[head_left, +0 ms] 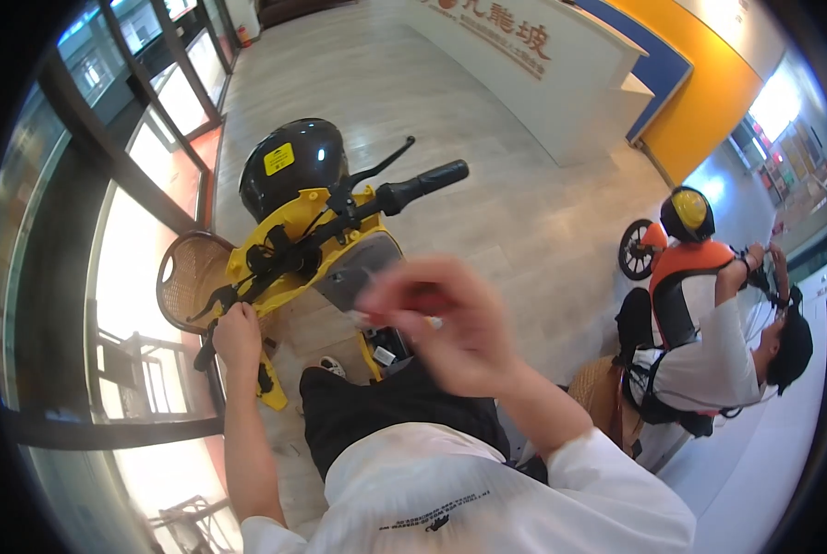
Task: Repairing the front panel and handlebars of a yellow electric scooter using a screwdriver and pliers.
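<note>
A yellow scooter stands in front of me, its yellow cowling (293, 217) open around the bare black handlebar (289, 261). My left hand (237, 334) is closed at the bar's left end, beside the brake lever. Raised over the scooter's grey panel (358, 270), my right hand (450, 323) is curled around a small red object (422, 303), blurred by motion and mostly hidden by the fingers. The right rubber grip (436, 180) is untouched. A glossy black rounded shell (293, 166) with a yellow sticker sits at the scooter's front.
A wicker chair (187, 282) stands left of the scooter, near glass doors (141, 222). To the right, another person (704, 365) sits working at an orange scooter (690, 282). A white counter (543, 92) stands ahead on the wood-look floor (496, 222).
</note>
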`<state>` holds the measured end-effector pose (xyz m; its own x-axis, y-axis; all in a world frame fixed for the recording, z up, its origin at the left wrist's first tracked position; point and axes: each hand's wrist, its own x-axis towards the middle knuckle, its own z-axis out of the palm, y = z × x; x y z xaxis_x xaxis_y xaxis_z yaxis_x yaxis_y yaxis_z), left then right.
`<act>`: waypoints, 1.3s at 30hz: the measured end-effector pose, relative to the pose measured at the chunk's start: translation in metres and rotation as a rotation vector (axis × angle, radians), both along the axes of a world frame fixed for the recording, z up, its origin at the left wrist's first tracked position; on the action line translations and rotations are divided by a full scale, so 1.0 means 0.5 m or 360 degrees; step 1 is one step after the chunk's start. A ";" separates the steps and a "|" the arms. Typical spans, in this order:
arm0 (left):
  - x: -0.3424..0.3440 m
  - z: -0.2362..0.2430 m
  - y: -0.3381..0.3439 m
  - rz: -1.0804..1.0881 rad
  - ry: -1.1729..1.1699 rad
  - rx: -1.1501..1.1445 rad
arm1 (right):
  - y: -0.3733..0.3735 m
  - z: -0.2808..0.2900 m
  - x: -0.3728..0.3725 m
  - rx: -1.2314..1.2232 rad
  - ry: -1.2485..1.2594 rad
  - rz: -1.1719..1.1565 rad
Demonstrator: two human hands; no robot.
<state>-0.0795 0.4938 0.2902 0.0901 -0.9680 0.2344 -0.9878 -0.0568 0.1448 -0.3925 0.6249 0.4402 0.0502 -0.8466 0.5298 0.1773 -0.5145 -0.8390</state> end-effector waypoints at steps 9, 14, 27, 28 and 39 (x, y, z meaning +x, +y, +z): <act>0.034 0.034 0.077 -0.0001 0.2335 0.0295 | 0.223 -0.427 -0.314 0.1104 -0.1802 -0.1102; 0.010 -0.036 0.196 0.0104 0.3593 0.0449 | 0.271 -0.586 -0.395 0.1425 -0.2316 -0.1582; 0.211 -0.528 0.445 0.1209 0.2715 0.0706 | 0.106 -0.319 -0.351 0.1162 -0.1643 -0.0854; 0.212 -0.546 0.475 0.1221 0.2745 0.0712 | 0.092 -0.276 -0.337 0.1102 -0.1446 -0.0851; 0.189 -0.665 0.752 0.1538 0.2144 0.1341 | -0.219 -0.006 -0.110 0.0104 0.2142 -0.1449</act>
<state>0.0149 0.8700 -0.0424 0.3059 -0.2827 -0.9091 0.1694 -0.9235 0.3441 -0.4474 0.5154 0.4372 -0.0802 -0.8719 0.4831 -0.9885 0.0074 -0.1507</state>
